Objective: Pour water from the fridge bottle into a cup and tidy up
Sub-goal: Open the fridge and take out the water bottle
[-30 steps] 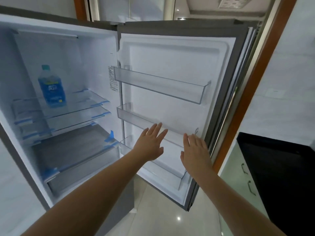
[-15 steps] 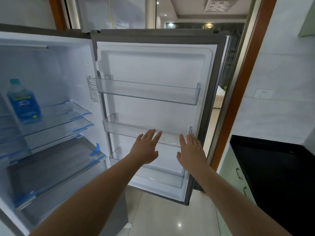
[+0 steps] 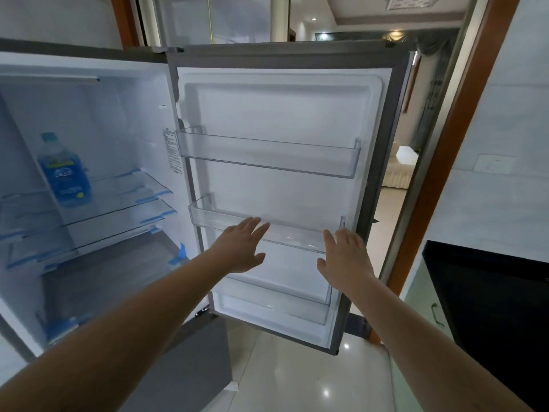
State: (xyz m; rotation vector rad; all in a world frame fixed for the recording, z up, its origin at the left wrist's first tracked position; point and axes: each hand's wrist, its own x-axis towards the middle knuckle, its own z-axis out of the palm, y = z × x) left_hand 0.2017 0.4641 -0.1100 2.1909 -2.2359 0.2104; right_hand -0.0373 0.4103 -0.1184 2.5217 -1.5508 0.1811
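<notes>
Left hand (image 3: pixel 242 248): fingers straight and spread, holding nothing; raised before the middle bin (image 3: pixel 267 234) of the open door (image 3: pixel 282 114) — contact with the bin cannot be told.
Right hand (image 3: pixel 346 257): likewise flat and empty, near the door's outer edge.
Counter (image 3: pixel 487 298): dark, at right, nearer than the door.
Shelf (image 3: pixel 118 194): clear glass, inside the fridge at left, well apart from both hands.
Bottle (image 3: pixel 64 171): upright on that shelf toward the back; blue label, pale cap on.
Handling: looks full, so likely fairly heavy for one hand; thin plastic walls would give under a squeeze; cold may leave it damp and slippery.
Grip: best wrapped round the labelled body, below the shoulder — not by the cap or neck.
</notes>
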